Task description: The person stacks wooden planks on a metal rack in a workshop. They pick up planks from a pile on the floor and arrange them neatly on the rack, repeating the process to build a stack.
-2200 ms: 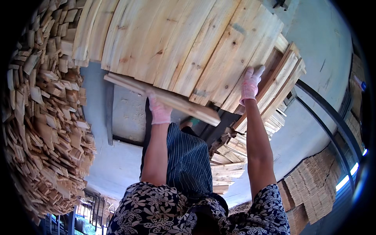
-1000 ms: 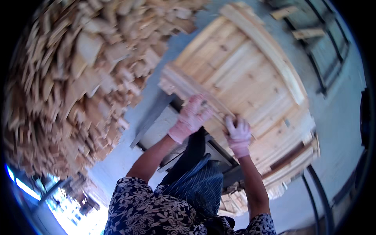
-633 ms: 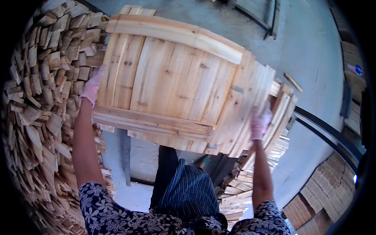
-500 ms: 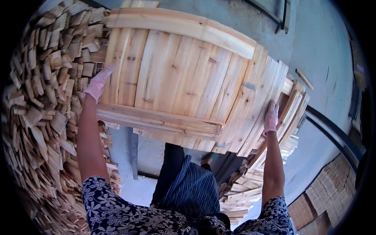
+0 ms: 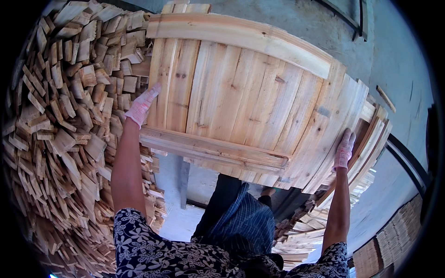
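Note:
A row of pale wooden boards (image 5: 241,97) lies side by side in front of me. One long wooden strip (image 5: 241,37) runs along its far side, and another strip (image 5: 218,150) crosses its near side. My left hand (image 5: 143,104), in a pinkish-white glove, rests against the leftmost board with its fingers stretched out. At the right end, my right hand (image 5: 344,148), gloved alike, lies with straight fingers along the last boards. What the palms and thumbs touch is partly hidden.
A tall heap of short wood pieces (image 5: 69,139) fills the left side. More boards (image 5: 371,143) stand at the right end of the row, above a lower wood stack (image 5: 301,231). Dark metal bars (image 5: 405,162) and bundled brown material (image 5: 398,231) lie farther right.
The whole scene, boards and hands included, has shifted to the right in the picture. Both hands keep the same places on the row of boards.

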Demonstrator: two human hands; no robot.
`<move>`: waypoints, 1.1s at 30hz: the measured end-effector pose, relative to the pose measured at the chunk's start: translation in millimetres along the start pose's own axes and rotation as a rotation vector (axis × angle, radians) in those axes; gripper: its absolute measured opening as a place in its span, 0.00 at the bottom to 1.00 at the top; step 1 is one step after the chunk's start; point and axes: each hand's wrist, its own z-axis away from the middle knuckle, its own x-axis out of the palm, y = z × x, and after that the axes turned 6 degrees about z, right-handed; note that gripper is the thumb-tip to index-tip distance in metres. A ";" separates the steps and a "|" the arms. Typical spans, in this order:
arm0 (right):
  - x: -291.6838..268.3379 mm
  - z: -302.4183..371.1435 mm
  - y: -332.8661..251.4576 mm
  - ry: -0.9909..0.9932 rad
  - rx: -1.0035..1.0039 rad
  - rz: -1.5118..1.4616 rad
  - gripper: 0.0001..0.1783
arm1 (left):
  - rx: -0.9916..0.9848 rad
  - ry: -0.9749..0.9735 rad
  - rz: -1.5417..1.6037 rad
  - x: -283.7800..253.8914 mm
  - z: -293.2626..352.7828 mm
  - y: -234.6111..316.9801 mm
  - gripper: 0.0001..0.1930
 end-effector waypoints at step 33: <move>-151.5 -26.4 168.1 -0.006 0.210 0.188 0.52 | 0.572 0.486 -1.386 29.1 -72.7 40.0 0.45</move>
